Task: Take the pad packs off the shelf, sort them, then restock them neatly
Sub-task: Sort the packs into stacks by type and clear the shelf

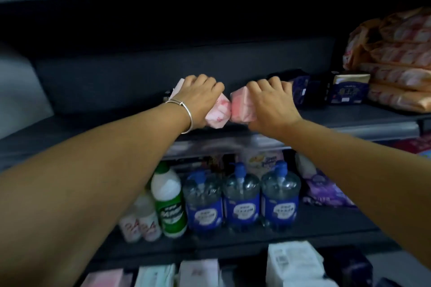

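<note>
Fingers (205, 84) of left hand (200, 100) grip white-pink pack (217, 114); right hand (270, 102) grips pink pack (240, 109). Packs touching, shelf (349, 116) centre. Advice: keep grips firm, align edges squarely.

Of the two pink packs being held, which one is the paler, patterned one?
The pack in the left hand, the pale patterned pack: whitish with pink print. The right hand holds a plain salmon-pink pack.
</note>
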The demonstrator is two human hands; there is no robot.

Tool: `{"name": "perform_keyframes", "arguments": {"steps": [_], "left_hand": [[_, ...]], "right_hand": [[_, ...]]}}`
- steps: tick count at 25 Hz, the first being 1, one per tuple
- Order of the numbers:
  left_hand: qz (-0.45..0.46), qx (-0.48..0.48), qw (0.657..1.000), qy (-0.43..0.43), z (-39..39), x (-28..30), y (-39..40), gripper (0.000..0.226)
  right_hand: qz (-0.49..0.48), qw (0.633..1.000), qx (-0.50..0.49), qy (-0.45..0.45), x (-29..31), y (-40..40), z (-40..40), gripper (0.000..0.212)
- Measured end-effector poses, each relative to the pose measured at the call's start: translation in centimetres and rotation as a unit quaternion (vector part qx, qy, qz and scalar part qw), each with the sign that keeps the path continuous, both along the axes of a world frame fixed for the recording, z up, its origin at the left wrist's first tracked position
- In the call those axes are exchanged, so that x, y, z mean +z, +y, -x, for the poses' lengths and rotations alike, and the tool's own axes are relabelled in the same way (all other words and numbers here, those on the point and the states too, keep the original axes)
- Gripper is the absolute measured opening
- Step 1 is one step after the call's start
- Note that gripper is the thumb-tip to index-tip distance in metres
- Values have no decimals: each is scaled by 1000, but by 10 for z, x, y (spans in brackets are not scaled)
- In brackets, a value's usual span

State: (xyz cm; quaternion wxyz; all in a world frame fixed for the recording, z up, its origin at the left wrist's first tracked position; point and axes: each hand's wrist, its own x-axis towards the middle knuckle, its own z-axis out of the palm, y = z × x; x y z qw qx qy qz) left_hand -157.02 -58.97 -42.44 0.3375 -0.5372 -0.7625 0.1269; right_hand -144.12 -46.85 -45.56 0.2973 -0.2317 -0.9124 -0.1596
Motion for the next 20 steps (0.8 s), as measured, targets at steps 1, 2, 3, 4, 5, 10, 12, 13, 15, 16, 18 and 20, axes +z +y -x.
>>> {"name": "perform_keyframes", "arguments": {"steps": [1,2,3,4,5,10,12,13,15,16,18,20], "left_hand": [[4,-2,1000,-3,-5,-3,-20,64],[6,-7,1000,-6,-10,-6,-40,66],[10,-7,1000,-14,-16,-12,-65,68],[18,-3,1000,-25,-22,-17,-89,70],[29,6,999,-43,-27,-23,-113,74],[79,69,982,-159,-43,-65,-204,88],[104,100,969,-203,-42,-93,-233,88],[120,115,963,-213,-43,-108,-245,86],[144,140,951,-236,-45,-137,-267,79],[153,151,945,-248,-45,-150,-278,76],[178,174,934,-259,-41,-176,-298,72],[202,189,923,-268,-30,-204,-318,74]], "right_hand": [[16,1000,7,2,-3,-17,-6,65],[30,999,15,2,-8,-35,-11,64],[40,999,22,-2,-14,-58,-17,64],[50,998,29,-9,-20,-80,-21,65],[64,997,37,-16,-27,-104,-26,66],[189,975,76,-86,-75,-192,-30,83],[213,966,89,-114,-106,-213,-23,74],[228,961,92,-123,-122,-222,-21,72],[260,949,103,-143,-150,-238,-16,70],[274,943,110,-151,-161,-244,-12,68],[303,932,117,-159,-177,-256,-3,68],[343,918,123,-158,-194,-270,13,69]]}}
